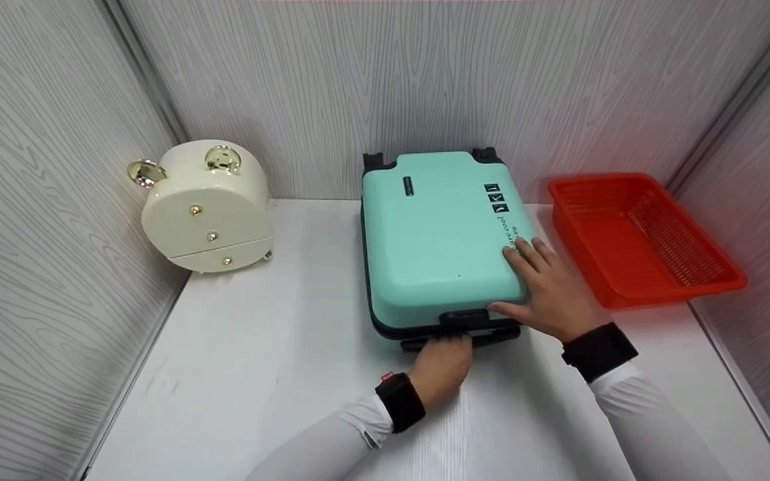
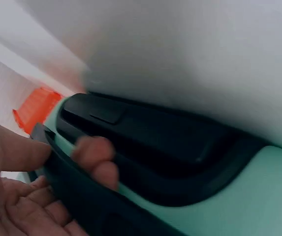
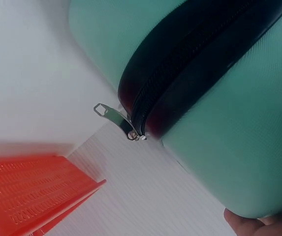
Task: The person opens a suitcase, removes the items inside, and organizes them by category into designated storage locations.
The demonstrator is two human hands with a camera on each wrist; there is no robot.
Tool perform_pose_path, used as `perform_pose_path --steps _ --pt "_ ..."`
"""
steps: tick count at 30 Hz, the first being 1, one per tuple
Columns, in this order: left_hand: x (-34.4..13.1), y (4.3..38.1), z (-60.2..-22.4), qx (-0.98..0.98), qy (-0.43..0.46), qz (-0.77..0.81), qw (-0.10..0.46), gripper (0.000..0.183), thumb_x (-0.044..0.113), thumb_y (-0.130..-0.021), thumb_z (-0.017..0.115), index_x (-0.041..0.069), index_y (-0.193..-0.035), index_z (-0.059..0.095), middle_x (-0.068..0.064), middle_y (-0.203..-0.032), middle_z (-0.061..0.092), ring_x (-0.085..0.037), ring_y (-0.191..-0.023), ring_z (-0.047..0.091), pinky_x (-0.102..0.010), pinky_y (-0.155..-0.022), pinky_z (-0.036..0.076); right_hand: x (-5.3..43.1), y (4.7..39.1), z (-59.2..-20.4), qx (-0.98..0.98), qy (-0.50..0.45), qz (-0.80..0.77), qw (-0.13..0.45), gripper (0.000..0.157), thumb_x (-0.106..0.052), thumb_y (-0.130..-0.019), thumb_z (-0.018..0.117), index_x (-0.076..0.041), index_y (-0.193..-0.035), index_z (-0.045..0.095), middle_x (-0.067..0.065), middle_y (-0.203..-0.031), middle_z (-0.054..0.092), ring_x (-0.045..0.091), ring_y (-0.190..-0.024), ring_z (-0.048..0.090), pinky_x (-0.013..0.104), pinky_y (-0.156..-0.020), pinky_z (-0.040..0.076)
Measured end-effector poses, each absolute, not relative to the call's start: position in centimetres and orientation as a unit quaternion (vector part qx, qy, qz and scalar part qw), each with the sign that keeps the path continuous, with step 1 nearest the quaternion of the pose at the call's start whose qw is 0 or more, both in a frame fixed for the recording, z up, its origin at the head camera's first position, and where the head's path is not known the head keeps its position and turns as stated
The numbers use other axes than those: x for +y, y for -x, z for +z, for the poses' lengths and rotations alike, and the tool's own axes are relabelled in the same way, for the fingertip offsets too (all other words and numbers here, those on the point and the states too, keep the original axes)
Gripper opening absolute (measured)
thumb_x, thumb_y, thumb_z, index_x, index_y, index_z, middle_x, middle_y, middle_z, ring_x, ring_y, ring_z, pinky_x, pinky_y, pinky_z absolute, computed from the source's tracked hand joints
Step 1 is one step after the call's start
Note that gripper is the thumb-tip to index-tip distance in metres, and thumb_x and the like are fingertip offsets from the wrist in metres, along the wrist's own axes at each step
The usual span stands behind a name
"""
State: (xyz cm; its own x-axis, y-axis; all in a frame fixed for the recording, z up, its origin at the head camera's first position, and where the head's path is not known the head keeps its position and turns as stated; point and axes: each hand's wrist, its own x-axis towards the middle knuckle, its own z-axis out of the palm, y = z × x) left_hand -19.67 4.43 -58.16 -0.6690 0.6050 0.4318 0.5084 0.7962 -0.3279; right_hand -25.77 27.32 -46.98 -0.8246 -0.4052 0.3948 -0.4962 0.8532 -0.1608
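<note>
A mint-green suitcase [image 1: 442,234] lies flat on the white table, its wheels towards the back wall. My left hand [image 1: 444,364] grips the black bar handle [image 1: 495,336] at its near end. In the left wrist view the fingers curl round that handle [image 2: 101,209], which stands off from a black recessed fitting [image 2: 155,135]. My right hand [image 1: 549,297] rests with spread fingers on the suitcase's near right edge. The right wrist view has the zipper [image 3: 180,54] with a metal zipper pull [image 3: 115,118] hanging at one end, and a few right fingertips [image 3: 249,226] against the shell.
To the right of the suitcase sits a red plastic basket [image 1: 595,247] with perforated sides. At the back left stands a round cream drawer box [image 1: 204,207] with gold knobs and gold ears. Grey wood-grain walls [image 1: 318,87] enclose the table at the back and both sides.
</note>
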Motion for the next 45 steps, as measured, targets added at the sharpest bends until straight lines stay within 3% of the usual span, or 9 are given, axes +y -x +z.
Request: perform_pose_path --steps 8,17,21,26,28,30,34,38,45 --pt "2.0 19.7 -58.4 -0.915 0.331 0.072 0.217 0.007 0.021 -0.101 0.069 0.017 -0.106 0.066 0.006 -0.091 0.068 -0.011 -0.077 0.066 -0.026 -0.063 0.053 25.7 24.5 -48.1 -0.928 -0.236 0.176 0.227 0.098 -0.048 -0.082 0.092 -0.002 -0.158 0.052 0.029 -0.165 0.047 0.057 -0.155 0.037 0.068 -0.125 0.036" --pt "-1.1 20.6 -57.9 -0.906 0.391 0.056 0.152 0.014 0.018 -0.106 0.063 0.014 -0.119 0.066 0.003 -0.100 0.070 -0.012 -0.084 0.067 -0.027 -0.071 0.054 23.4 22.9 -49.5 -0.917 -0.215 0.167 0.293 0.095 -0.047 -0.081 0.094 0.004 -0.152 0.056 0.034 -0.156 0.054 0.059 -0.147 0.044 0.070 -0.121 0.039" --pt "-1.7 21.5 -58.0 -0.900 0.404 0.048 0.159 0.012 0.018 -0.107 0.063 0.014 -0.118 0.066 0.003 -0.101 0.071 -0.013 -0.084 0.068 -0.029 -0.072 0.055 23.4 22.6 -49.9 -0.921 -0.200 0.179 0.280 0.092 -0.047 -0.086 0.090 0.004 -0.154 0.055 0.035 -0.158 0.051 0.060 -0.148 0.042 0.070 -0.122 0.036" --pt "-1.6 22.1 -57.7 -0.905 0.398 0.028 0.147 0.012 0.014 -0.106 0.064 0.013 -0.117 0.069 0.002 -0.099 0.073 -0.015 -0.084 0.071 -0.031 -0.073 0.058 26.1 22.5 -49.8 -0.903 -0.160 0.328 0.228 0.065 -0.023 -0.101 0.077 0.002 -0.157 0.053 0.028 -0.165 0.047 0.050 -0.156 0.038 0.071 -0.125 0.032" --pt "-1.4 22.1 -57.5 -0.912 0.390 0.005 0.126 0.012 0.013 -0.106 0.064 0.013 -0.116 0.071 0.001 -0.099 0.075 -0.016 -0.084 0.072 -0.033 -0.075 0.059 27.7 22.4 -50.1 -0.883 -0.114 0.394 0.229 0.052 -0.013 -0.105 0.067 0.003 -0.154 0.056 0.026 -0.162 0.052 0.045 -0.153 0.045 0.062 -0.126 0.036" --pt "-1.4 22.1 -57.2 -0.918 0.381 -0.014 0.107 0.012 0.014 -0.106 0.063 0.013 -0.114 0.072 0.000 -0.099 0.076 -0.018 -0.085 0.073 -0.035 -0.076 0.060 29.1 22.0 -50.9 -0.870 -0.063 0.430 0.233 0.042 -0.010 -0.109 0.059 0.006 -0.148 0.060 0.027 -0.153 0.061 0.040 -0.142 0.057 0.044 -0.122 0.044" --pt "-1.1 21.9 -57.0 -0.923 0.368 -0.029 0.112 0.012 0.016 -0.106 0.064 0.013 -0.111 0.074 0.000 -0.097 0.076 -0.018 -0.083 0.073 -0.035 -0.075 0.060 30.8 21.3 -52.8 -0.874 0.000 0.443 0.201 0.029 -0.007 -0.108 0.058 0.008 -0.129 0.071 0.026 -0.125 0.076 0.008 -0.103 0.070 0.010 -0.091 0.048" --pt "-1.1 21.3 -57.4 -0.917 0.357 -0.013 0.178 0.012 0.021 -0.104 0.067 0.013 -0.108 0.075 0.000 -0.095 0.076 -0.018 -0.083 0.072 -0.035 -0.076 0.059 31.2 21.1 -54.3 -0.881 0.022 0.456 0.123 0.026 -0.007 -0.107 0.062 0.008 -0.125 0.074 0.026 -0.118 0.077 -0.011 -0.089 0.060 0.010 -0.082 0.050" --pt "-1.6 21.3 -57.6 -0.909 0.341 -0.016 0.240 0.018 0.028 -0.104 0.073 0.012 -0.098 0.077 0.000 -0.088 0.074 -0.017 -0.078 0.072 -0.034 -0.072 0.060 30.8 22.5 -55.4 -0.867 0.033 0.494 0.051 0.033 -0.011 -0.110 0.061 0.006 -0.138 0.067 0.026 -0.135 0.071 0.019 -0.114 0.069 0.010 -0.090 0.051"
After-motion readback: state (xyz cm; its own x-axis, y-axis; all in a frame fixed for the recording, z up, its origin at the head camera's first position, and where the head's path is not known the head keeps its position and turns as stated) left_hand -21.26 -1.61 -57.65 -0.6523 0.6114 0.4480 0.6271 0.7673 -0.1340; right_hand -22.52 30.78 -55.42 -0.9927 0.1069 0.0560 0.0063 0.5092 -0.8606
